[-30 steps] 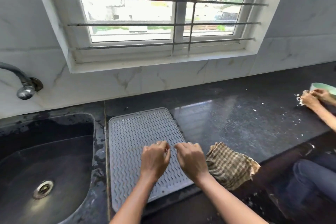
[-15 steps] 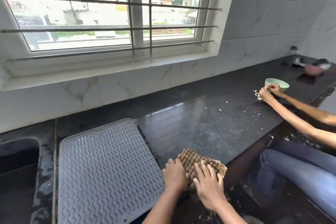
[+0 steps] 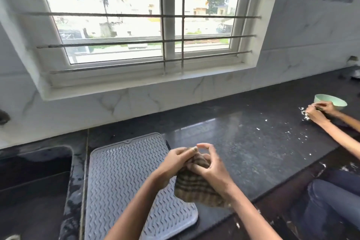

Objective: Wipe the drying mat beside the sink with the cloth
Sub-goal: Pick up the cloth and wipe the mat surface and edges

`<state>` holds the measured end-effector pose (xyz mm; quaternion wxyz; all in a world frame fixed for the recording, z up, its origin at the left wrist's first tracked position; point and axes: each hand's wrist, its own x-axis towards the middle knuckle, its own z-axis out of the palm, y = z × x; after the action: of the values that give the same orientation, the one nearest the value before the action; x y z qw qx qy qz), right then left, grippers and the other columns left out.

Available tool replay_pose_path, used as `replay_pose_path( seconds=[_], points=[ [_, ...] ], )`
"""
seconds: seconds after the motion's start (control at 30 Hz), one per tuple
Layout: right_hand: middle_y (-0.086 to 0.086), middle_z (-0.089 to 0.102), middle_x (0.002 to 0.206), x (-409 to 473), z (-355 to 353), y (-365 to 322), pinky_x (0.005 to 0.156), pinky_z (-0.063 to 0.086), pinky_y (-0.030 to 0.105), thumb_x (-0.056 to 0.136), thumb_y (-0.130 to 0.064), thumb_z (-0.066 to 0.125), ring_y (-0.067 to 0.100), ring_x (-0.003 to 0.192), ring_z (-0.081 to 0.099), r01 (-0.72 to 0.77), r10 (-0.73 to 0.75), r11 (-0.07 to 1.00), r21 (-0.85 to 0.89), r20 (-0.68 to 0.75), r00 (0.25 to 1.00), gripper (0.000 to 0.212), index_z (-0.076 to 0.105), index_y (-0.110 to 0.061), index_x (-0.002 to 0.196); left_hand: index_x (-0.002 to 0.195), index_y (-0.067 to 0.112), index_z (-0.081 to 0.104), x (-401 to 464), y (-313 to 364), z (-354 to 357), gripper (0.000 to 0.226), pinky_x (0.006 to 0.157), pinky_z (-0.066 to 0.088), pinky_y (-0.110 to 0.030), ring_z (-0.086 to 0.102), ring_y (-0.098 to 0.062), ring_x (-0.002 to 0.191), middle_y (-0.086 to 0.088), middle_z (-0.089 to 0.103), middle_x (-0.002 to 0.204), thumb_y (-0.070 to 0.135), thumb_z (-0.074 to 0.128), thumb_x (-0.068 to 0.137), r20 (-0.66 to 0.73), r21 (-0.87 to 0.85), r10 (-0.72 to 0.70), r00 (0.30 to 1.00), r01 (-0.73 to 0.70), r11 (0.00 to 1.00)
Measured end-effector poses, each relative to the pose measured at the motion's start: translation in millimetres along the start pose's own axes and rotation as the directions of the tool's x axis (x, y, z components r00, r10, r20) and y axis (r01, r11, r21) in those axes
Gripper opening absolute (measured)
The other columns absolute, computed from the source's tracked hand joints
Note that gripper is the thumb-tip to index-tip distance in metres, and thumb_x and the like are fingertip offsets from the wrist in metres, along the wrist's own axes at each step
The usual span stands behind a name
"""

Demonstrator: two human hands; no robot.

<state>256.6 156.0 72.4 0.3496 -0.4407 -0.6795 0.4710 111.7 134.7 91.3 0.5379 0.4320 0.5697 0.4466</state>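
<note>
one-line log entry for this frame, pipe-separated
stage: cloth gathered | left hand: gripping checked cloth | right hand: gripping same cloth | cloth: over right edge of grey drying mat | wiping: not yet begun

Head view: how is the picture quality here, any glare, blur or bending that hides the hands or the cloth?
Head view: the window is blown out to near white; the countertop carries a pale sheen from it; wide-angle bending tilts the window frame; edges are slightly soft, yet both hands, left and right, and the cloth they hold over the mat read clearly.
</note>
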Motion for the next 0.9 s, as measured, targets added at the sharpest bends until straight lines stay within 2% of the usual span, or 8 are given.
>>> replay_pose_path(
  seconds=[0.13,0.23,0.37,0.5,0.63,0.73,0.83,0.9],
  points=[
    [0.002,0.064,0.105,21,34,-27,0.084,0.056,0.042,0.072,-0.037,0.077,0.019,0.09,0.069,0.035,-0.038,0.999,0.041,0.076,0.996,0.051,0.039,-0.037,0.106,0.097,0.015,0.067,-11,12,-43,0.029,0.06,0.051,-0.021,0.069,-0.013,0.08,-0.005,0.074,0.092,0.041,0.066,0.084,-0.217,-0.048,0.032,0.976,-0.044,0.998],
    [-0.004,0.065,0.099,42,65,-35,0.08,0.054,0.04,0.078,-0.047,0.069,0.016,0.088,0.066,0.083,-0.069,0.986,-0.145,0.101,0.993,0.033,0.047,-0.032,0.097,0.101,0.018,0.064,-12,10,-74,0.026,0.055,0.051,-0.021,0.069,-0.011,0.078,-0.004,0.073,0.094,0.037,0.068,0.084,-0.327,-0.111,-0.013,0.945,-0.025,0.994],
    [0.0,0.066,0.08,74,100,-35,0.073,0.052,0.043,0.083,-0.05,0.063,0.014,0.073,0.062,0.005,0.003,0.997,-0.071,0.11,0.994,0.035,0.051,-0.017,0.086,0.109,0.014,0.064,-2,-3,-118,0.028,0.067,0.056,-0.031,0.07,-0.023,0.094,-0.008,0.073,0.104,0.028,0.068,0.085,-0.248,-0.299,-0.094,0.964,0.016,0.954],
    [-0.005,0.06,0.068,95,126,-20,0.072,0.048,0.038,0.087,-0.055,0.054,0.016,0.069,0.057,-0.057,0.074,0.975,-0.217,0.071,0.995,0.04,0.049,-0.018,0.073,0.098,0.007,0.069,15,-22,-135,0.024,0.054,0.053,-0.023,0.072,-0.016,0.074,-0.007,0.077,0.087,0.023,0.074,0.081,-0.387,-0.296,-0.13,0.913,0.011,0.955],
    [-0.002,0.058,0.11,100,146,-16,0.092,0.05,0.041,0.08,-0.051,0.065,0.013,0.1,0.06,-0.034,0.035,0.999,-0.011,0.083,0.996,0.039,0.045,-0.032,0.108,0.087,0.002,0.07,35,-31,-144,0.033,0.071,0.054,-0.033,0.071,-0.022,0.075,-0.014,0.075,0.082,0.033,0.077,0.076,-0.508,-0.264,-0.151,0.848,0.013,0.964],
    [-0.01,0.05,0.121,94,157,-12,0.095,0.049,0.031,0.067,-0.05,0.071,0.004,0.11,0.055,0.098,-0.103,0.994,0.047,0.108,0.989,0.055,0.048,-0.042,0.116,0.081,0.0,0.068,45,-30,-148,0.035,0.07,0.054,-0.035,0.068,-0.025,0.071,-0.016,0.073,0.077,0.034,0.075,0.078,-0.503,-0.312,-0.205,0.84,0.045,0.949],
    [-0.011,0.049,0.124,94,164,0,0.098,0.045,0.024,0.068,-0.025,0.076,0.004,0.116,0.053,0.195,-0.192,0.981,-0.019,0.126,0.973,0.065,0.048,-0.036,0.126,0.085,0.002,0.073,53,-26,-152,0.037,0.062,0.056,-0.029,0.071,-0.023,0.067,-0.013,0.074,0.075,0.038,0.07,0.082,-0.346,-0.404,-0.314,0.884,0.161,0.9],
    [-0.004,0.05,0.121,102,162,7,0.099,0.044,0.023,0.071,-0.007,0.072,0.006,0.114,0.055,0.192,-0.189,0.98,-0.052,0.058,0.98,0.058,0.053,-0.024,0.123,0.086,0.01,0.074,57,-27,-157,0.041,0.058,0.049,-0.024,0.07,-0.015,0.069,-0.004,0.076,0.076,0.047,0.057,0.088,-0.237,-0.305,-0.326,0.915,0.249,0.919]
  ],
)
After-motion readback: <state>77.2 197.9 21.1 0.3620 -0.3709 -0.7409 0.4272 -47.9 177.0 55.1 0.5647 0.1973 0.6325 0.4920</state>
